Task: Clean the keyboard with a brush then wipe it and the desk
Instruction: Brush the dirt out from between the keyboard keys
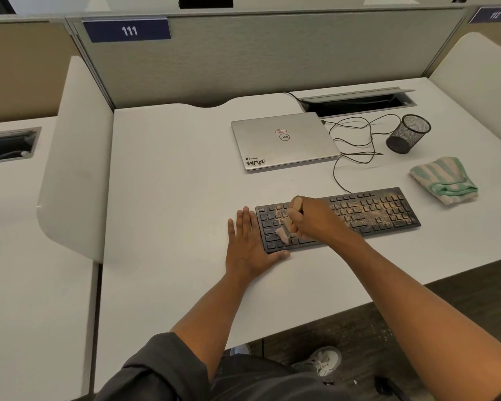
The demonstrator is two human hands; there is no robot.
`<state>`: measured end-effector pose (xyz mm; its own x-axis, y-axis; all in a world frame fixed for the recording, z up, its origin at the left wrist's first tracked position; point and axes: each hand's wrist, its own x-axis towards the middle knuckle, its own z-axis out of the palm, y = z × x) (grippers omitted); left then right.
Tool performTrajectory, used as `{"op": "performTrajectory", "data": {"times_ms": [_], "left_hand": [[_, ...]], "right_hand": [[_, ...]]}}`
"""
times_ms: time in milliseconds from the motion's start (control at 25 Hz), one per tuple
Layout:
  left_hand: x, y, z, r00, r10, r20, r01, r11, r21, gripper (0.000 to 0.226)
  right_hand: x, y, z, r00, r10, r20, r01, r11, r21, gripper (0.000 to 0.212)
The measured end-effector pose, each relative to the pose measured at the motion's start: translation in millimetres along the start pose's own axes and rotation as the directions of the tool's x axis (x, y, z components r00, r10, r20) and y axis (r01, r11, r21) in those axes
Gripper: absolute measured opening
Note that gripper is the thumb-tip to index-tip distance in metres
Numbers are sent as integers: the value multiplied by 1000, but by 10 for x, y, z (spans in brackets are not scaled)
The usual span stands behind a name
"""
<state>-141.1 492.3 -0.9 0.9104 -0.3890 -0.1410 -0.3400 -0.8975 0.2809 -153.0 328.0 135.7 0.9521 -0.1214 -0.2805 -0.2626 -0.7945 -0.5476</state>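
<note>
Head view: brush (285, 227) (right hand (310, 219)) near keyboard (373, 211) edge

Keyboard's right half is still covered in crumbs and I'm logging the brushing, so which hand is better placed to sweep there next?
Right. The right hand already grips the brush over the keyboard, nearer the dusty keys. The left hand lies flat at its left end, likely steadying it.

We see a closed silver laptop (284, 140) lying flat, with stickers on its lid. To its right, thin black cables (356, 143) loop toward a black mesh pen holder (407, 134), and behind runs a grey partition (272, 53) with the sign "111" (128, 30).
</note>
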Motion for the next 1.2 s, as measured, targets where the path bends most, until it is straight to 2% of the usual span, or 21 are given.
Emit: {"op": "performTrajectory", "data": {"times_ms": [40,120,200,280,360,440,600,760,1120,1200], "left_hand": [[-1,-2,7,1000,-1,-3,1,1000,-1,146],[3,3,8,1000,-1,0,1,1000,4,145],[3,6,1,1000,0,8,0,1000,1,145],[5,6,0,1000,-6,6,6,1000,-4,145],[-4,1,-2,1000,-4,6,4,1000,-3,145],[-5,-1,-1,1000,-2,4,2,1000,-5,143],[0,9,-4,1000,-5,12,6,1000,-16,141],[0,12,-11,1000,-10,13,10,1000,-26,141],[-4,8,-7,1000,-2,14,2,1000,-23,141],[7,5,-2,1000,-6,17,6,1000,-19,141]], "right_hand": [[-26,11,23,1000,4,15,-4,1000,1,19],[-34,44,36,999,34,16,-32,994,-105,22],[-40,48,0,997,47,-60,-58,977,-205,25],[-42,43,-22,998,34,-58,-41,990,-134,22],[-75,16,-4,1000,-1,17,1,999,-39,16],[-111,-17,11,999,-30,42,34,996,-83,14],[-120,35,-35,1000,14,-19,-13,999,45,12],[-216,160,32,999,-20,-49,23,998,66,11],[-394,401,336,909,4,-418,55,990,129,9],[-438,389,358,887,-22,-461,127,972,198,4]]}}
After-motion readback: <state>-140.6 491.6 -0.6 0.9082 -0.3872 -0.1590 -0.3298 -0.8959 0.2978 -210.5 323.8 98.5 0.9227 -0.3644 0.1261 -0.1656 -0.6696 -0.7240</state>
